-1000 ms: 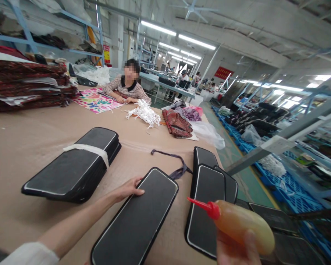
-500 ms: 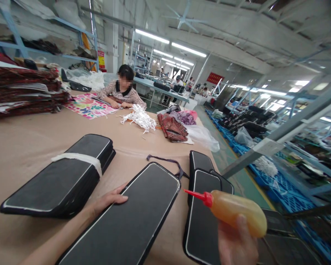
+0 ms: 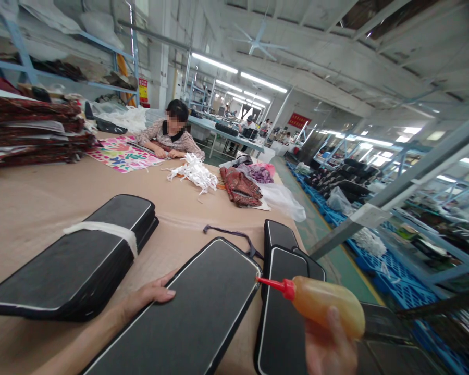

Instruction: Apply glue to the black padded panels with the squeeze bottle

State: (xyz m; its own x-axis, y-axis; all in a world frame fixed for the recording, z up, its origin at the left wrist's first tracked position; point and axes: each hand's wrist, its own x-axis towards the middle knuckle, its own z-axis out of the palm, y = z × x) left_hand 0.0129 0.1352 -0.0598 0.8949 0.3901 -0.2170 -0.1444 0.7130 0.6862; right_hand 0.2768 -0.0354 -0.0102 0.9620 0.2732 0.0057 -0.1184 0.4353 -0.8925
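My left hand (image 3: 150,294) grips the left edge of a dark grey panel (image 3: 183,312), thumb on top and fingers mostly hidden beneath. The panel has a black border and a thin pale line just inside it. In my right hand (image 3: 330,344) is a squeeze bottle (image 3: 328,304) of amber liquid, tilted sideways with its red nozzle pointing left. The nozzle tip is at the panel's far right corner, touching or almost touching its edge. Similar dark panels (image 3: 283,312) lie overlapping just beyond the bottle. A strap-like dark strip (image 3: 229,233) lies behind the held panel.
A stack of dark panels (image 3: 82,265) bound with a white band stands on the brown-covered table (image 3: 175,208) at left. Across it, a person (image 3: 172,130) works over patterned fabric (image 3: 125,153). White strips (image 3: 195,174) and folded fabric (image 3: 240,187) lie nearby. A slanted metal post (image 3: 394,187) rises at right.
The bottle has shifted left, bringing its nozzle tip to the panel's corner; before, a small gap showed. The whole view has moved slightly. My left hand keeps its hold on the panel.
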